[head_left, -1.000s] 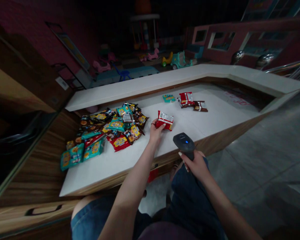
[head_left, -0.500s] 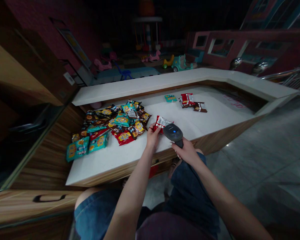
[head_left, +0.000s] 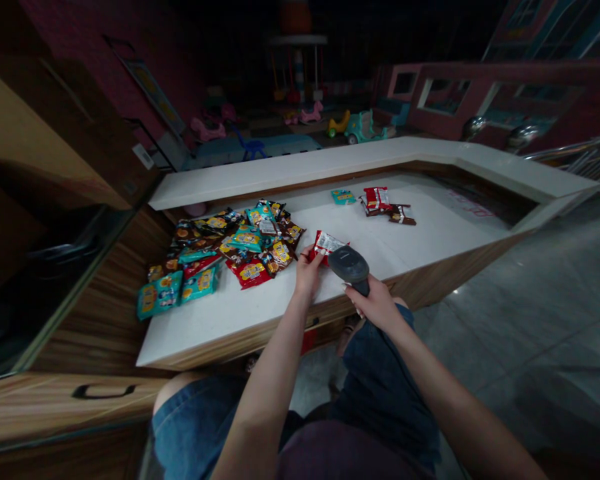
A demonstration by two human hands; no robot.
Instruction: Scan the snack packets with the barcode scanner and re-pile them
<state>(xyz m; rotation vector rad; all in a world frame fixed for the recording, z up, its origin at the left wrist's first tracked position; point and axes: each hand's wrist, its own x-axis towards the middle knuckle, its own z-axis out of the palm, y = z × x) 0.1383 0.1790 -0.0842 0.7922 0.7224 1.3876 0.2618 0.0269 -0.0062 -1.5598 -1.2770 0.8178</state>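
Observation:
My left hand [head_left: 308, 270] grips a red snack packet [head_left: 325, 243] by its near left edge, with the silvery back of the packet facing up. Wrapped round the handle of a dark grey barcode scanner [head_left: 349, 262] is my right hand [head_left: 373, 300]. The scanner's head hangs over the packet's right part and hides some of it. Left of my left hand lies a heap of snack packets [head_left: 247, 239] in teal, brown, black and red. A red packet [head_left: 249, 272] rests at the heap's near edge.
Farther right on the white counter [head_left: 375, 247] lie a teal packet [head_left: 343, 197], a red packet [head_left: 377, 198] and brown packets [head_left: 401, 214]. A raised white ledge [head_left: 290, 165] runs along the back. A wooden cabinet [head_left: 95, 307] stands at the left.
The blue light on top of the scanner has gone out. Both hands, the scanner and the packet keep nearly the same place; the whole view has shifted slightly.

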